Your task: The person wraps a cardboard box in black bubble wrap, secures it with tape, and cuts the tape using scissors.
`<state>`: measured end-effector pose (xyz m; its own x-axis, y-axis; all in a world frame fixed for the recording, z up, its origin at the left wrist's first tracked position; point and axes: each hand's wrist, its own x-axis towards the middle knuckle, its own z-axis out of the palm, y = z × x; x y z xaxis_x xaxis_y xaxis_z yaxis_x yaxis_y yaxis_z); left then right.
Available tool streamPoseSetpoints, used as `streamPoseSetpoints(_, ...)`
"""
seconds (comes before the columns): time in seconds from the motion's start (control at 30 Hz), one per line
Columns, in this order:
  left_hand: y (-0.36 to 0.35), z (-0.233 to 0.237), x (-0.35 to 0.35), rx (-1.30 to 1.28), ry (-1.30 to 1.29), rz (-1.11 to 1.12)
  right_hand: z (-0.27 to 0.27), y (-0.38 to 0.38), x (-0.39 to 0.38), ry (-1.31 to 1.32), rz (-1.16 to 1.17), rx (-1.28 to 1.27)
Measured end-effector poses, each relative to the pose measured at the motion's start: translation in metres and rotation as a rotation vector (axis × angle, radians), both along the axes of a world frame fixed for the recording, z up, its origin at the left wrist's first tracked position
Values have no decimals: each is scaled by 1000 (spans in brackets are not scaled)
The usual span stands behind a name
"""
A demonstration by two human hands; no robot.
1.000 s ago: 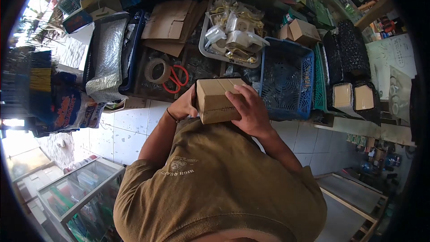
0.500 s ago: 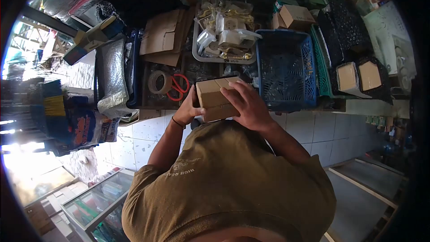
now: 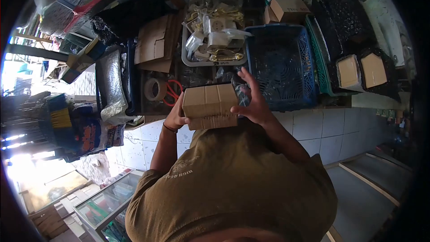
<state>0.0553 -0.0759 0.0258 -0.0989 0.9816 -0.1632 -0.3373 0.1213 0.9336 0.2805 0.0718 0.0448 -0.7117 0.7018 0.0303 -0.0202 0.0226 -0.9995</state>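
A small brown cardboard box (image 3: 208, 101) is held close in front of my chest, its creased top and front side facing me. My left hand (image 3: 174, 115) grips its left side, thumb at the front and fingers partly hidden along the far side. On the right, my right hand (image 3: 255, 105) is open with its fingers spread away from the box. Its thumb rests at the box's right front edge. Just beyond my left hand lie a roll of tape (image 3: 154, 89) and red-handled scissors (image 3: 173, 93).
A white tray (image 3: 216, 63) of bagged brass-coloured fittings stands behind the box. To its right is a blue plastic basket (image 3: 281, 28); to its left, flattened cardboard (image 3: 150, 47). Black-wrapped parcels (image 3: 350, 72) sit farther right. Bubble wrap (image 3: 110, 80) lies at the left.
The box has turned to lie squarer to me and shifted slightly left and down. My right hand has lifted its fingers off the box's top and spread them to the right.
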Motion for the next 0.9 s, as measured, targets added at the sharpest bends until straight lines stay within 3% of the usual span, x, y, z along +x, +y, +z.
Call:
streamPoseSetpoints(0.07,5,1,0,-3,29,-26,-15,7,2,11,62,-154)
streamPoseSetpoints(0.13,6,2,0,5,70,-37,-22,10,2,155,221,-539)
streamPoseSetpoints(0.23,10,1,0,15,112,-52,-14,13,2,225,353,-716)
streamPoseSetpoints(0.5,4,-16,-12,-9,-111,-121,-15,3,-9,212,326,-701)
streamPoseSetpoints(0.6,5,-15,-23,-16,-111,-175,-10,-6,-19,158,279,-613)
streamPoseSetpoints(0.9,16,-16,-40,88,-153,-283,-19,-25,-23,146,126,-679)
